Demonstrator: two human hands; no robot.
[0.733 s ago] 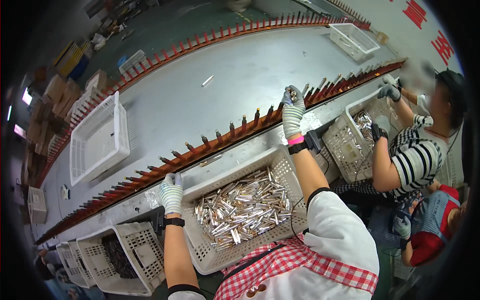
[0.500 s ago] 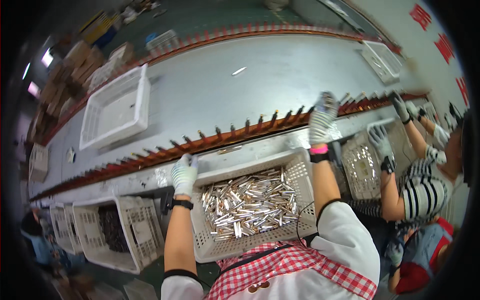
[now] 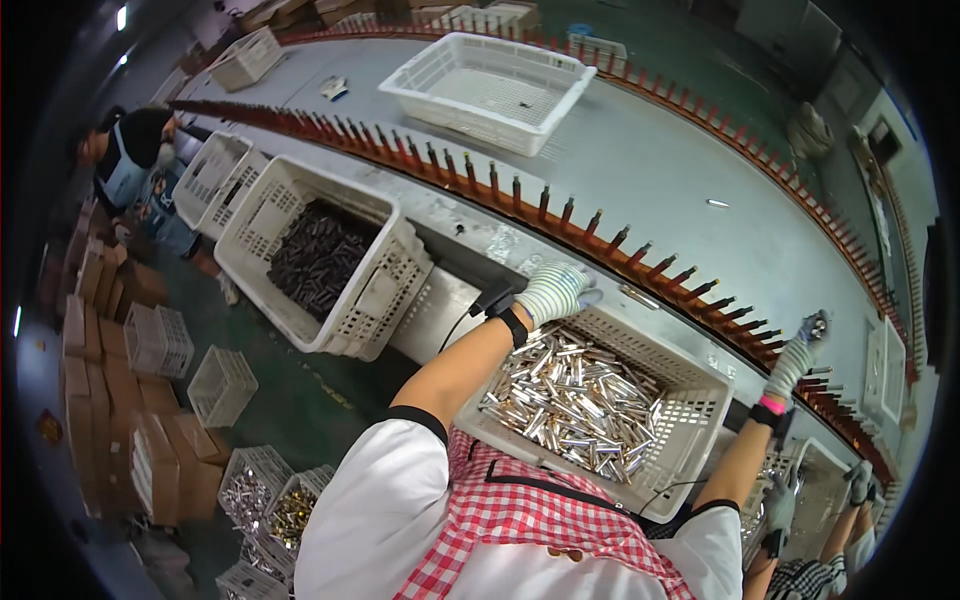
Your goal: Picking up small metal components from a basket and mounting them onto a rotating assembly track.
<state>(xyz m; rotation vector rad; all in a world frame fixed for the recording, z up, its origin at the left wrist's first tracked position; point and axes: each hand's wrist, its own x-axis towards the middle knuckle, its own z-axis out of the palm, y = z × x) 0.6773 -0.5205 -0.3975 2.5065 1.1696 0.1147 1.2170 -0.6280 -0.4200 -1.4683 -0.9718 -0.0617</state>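
1. Standing over a white perforated crate (image 3: 690, 400) heaped with shiny silver metal tubes (image 3: 575, 400), the person stretches both gloved hands to the line of upright pins (image 3: 600, 235) just beyond it; the crate sits hard against the bench edge, likely so the tubes are close to reach.
2. The left hand (image 3: 553, 292) rests curled at the crate's far rim, fingers bent together over something I cannot make out, so I cannot tell what it grips.
3. The right hand (image 3: 800, 350) is raised at the pin row to the right, fingertips pinched on a small silver piece (image 3: 815, 325) held up near the pins.
4. Left of the crate, a second white crate (image 3: 390, 290) holds dark tubes (image 3: 318, 255), tipped toward the aisle, perhaps for easy picking.
5. An empty white basket (image 3: 490, 85) lies on the grey table (image 3: 650, 160) on the far side.
6. Brown cardboard boxes (image 3: 95, 330) are stacked along the left wall, with small white baskets (image 3: 220, 385) on the green floor (image 3: 290, 400) beside them.
7. Other workers' gloved hands (image 3: 860, 480) show at the lower right, and another person (image 3: 130, 160) stands far left.
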